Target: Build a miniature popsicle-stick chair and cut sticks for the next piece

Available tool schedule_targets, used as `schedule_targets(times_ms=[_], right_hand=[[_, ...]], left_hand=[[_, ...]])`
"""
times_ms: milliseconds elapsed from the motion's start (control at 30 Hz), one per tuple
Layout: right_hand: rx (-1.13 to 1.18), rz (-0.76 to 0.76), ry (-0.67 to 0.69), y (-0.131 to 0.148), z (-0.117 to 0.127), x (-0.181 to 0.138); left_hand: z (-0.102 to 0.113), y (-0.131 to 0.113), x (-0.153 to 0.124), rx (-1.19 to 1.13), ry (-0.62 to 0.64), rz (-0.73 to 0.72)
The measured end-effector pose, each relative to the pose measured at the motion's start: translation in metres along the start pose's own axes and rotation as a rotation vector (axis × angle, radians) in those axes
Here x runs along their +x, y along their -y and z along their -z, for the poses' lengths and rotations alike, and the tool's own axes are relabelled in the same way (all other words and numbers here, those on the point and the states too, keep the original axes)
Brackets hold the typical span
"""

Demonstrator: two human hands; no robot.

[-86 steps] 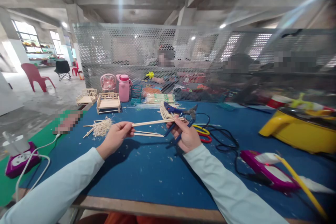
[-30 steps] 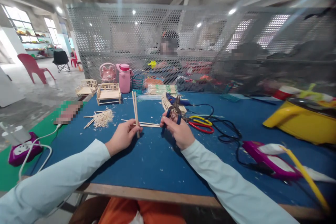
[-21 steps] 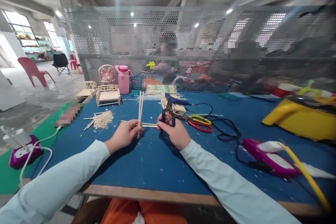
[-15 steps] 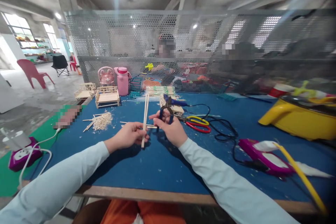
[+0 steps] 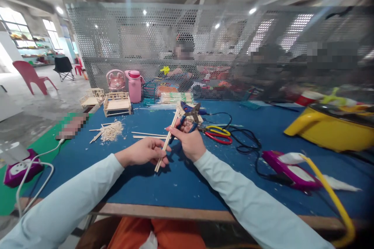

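Note:
My left hand (image 5: pixel 146 152) is closed around the lower part of a pair of thin wooden sticks (image 5: pixel 167 140), which slant up and to the right. In my right hand (image 5: pixel 192 142) is a pair of cutting pliers (image 5: pixel 193 113) with dark blue handles, its jaws pointing up and right, away from the sticks. The thumb and fingertips of that hand also touch the sticks at mid-length. Behind the hands, more loose sticks (image 5: pixel 149 134) lie on the blue tabletop (image 5: pixel 175 194).
A pile of short stick pieces (image 5: pixel 112 130) lies left, before two small wooden bed-like models (image 5: pixel 117 105). Red-and-yellow-handled pliers (image 5: pixel 217 134), black cable (image 5: pixel 248 142), a purple power strip (image 5: pixel 292 173) and a yellow pot (image 5: pixel 330 128) occupy the right. A perforated screen (image 5: pixel 131 42) stands behind; a person sits beyond.
The sticks have tipped from nearly upright to a rightward slant. My right hand has turned the pliers' jaws to the right and its fingers have come onto the sticks.

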State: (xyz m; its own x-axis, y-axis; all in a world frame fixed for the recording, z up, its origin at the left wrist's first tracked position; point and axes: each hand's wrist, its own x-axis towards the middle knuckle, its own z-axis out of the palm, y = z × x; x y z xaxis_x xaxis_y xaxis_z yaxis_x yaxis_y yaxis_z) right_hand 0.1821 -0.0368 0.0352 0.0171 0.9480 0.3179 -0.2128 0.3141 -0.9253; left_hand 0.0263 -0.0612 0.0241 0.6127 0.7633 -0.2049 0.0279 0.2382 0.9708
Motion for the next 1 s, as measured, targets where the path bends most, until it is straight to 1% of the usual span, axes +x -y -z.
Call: schedule_targets(times_ms=[67,167,233,400,567,700,833,933,1000], right_hand=[[-0.021,0.032,-0.018,0.000,-0.001,-0.001],[-0.076,0.058,0.007,-0.001,-0.004,-0.004],[-0.121,0.071,0.023,-0.002,-0.007,-0.008],[-0.166,0.094,0.019,0.001,-0.010,-0.014],[-0.169,0.112,0.028,0.006,-0.011,-0.013],[-0.155,0.141,0.015,0.009,-0.007,-0.010],[-0.183,0.210,-0.033,0.010,-0.002,-0.008],[-0.202,0.229,-0.051,0.006,-0.002,-0.007],[-0.220,0.216,-0.053,0.002,-0.003,-0.007]], left_hand=[[-0.003,0.001,0.003,-0.056,-0.043,-0.038],[-0.008,0.000,0.009,-0.159,-0.154,-0.089],[-0.012,-0.001,0.012,-0.188,-0.202,-0.121],[-0.022,-0.001,0.012,-0.104,-0.275,-0.176],[-0.021,-0.005,0.008,0.021,-0.295,-0.249],[-0.015,-0.007,0.005,0.082,-0.284,-0.236],[-0.015,-0.004,0.005,0.064,-0.258,-0.201],[-0.020,-0.001,0.006,0.023,-0.295,-0.223],[-0.023,-0.001,0.006,0.019,-0.330,-0.233]])
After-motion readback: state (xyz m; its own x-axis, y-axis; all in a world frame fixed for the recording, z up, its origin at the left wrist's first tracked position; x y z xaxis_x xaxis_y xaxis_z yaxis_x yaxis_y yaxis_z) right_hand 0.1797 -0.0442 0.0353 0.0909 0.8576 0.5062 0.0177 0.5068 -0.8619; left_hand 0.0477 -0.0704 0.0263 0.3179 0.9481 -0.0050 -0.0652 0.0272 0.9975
